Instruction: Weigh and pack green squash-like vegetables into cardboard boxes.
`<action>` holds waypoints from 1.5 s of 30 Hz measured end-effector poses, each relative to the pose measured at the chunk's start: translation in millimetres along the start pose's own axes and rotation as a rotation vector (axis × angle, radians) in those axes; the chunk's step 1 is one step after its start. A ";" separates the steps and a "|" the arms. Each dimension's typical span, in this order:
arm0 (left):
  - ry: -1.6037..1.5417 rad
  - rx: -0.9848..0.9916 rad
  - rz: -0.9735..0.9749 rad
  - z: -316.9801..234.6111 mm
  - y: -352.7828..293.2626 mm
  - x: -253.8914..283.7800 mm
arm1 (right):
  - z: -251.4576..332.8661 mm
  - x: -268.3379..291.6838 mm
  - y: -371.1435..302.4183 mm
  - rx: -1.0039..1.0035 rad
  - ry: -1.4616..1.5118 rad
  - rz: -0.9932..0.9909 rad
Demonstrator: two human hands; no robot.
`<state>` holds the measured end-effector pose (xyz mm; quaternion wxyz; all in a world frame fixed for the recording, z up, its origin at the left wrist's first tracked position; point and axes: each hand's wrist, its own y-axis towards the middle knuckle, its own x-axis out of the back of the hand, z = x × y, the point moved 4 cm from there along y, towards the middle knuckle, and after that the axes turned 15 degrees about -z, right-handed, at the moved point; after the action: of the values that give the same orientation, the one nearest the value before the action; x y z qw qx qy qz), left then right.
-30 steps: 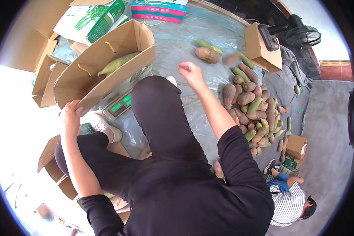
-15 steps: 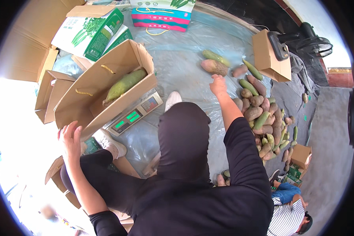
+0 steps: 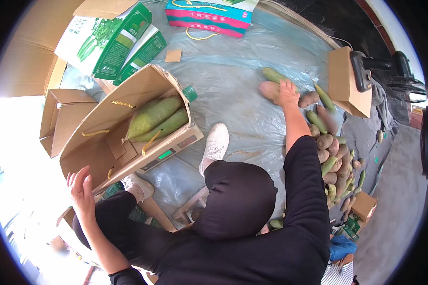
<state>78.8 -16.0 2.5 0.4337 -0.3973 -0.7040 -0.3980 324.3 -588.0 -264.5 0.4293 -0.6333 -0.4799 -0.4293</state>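
My right hand reaches out to the far right. Its fingers are wrapped over the browner end of a large pinkish root vegetable, which still lies on the plastic sheet. A green radish rests just beyond that root. On the left, my left hand is held empty, fingers apart, beside the near corner of an open cardboard box with yellow cord handles. Two long green radishes lie side by side inside it. The box sits on a digital scale, whose display partly shows.
A heap of roots spreads along the right. Beyond it stand an open carton and a black fan. Printed green-and-white boxes and a pink-and-blue box are at the back. Another person is at lower right.
My right hand has moved from short of the pinkish root onto it. My left hand has come off the box edge. The view has shifted, and a second radish now shows in the box.
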 end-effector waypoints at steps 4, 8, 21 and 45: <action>0.020 -0.016 -0.001 2.2 2.8 -5.7 | 3.7 -0.5 -5.5 -0.032 -0.027 0.240; 0.025 -0.062 0.046 -4.7 7.4 -5.1 | 3.9 -9.0 -4.7 0.020 -0.059 0.260; -0.010 0.015 0.107 -21.8 0.2 4.8 | 46.2 -5.4 -88.5 0.007 0.199 0.237; -0.127 -0.150 0.172 -14.8 -33.4 20.0 | 233.7 409.1 -200.4 0.971 1.188 -0.167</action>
<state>46.8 -37.4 18.4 0.3899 -0.5120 -0.6617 -0.3847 229.2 -232.6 91.5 0.8109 0.0014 -0.3495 -0.4694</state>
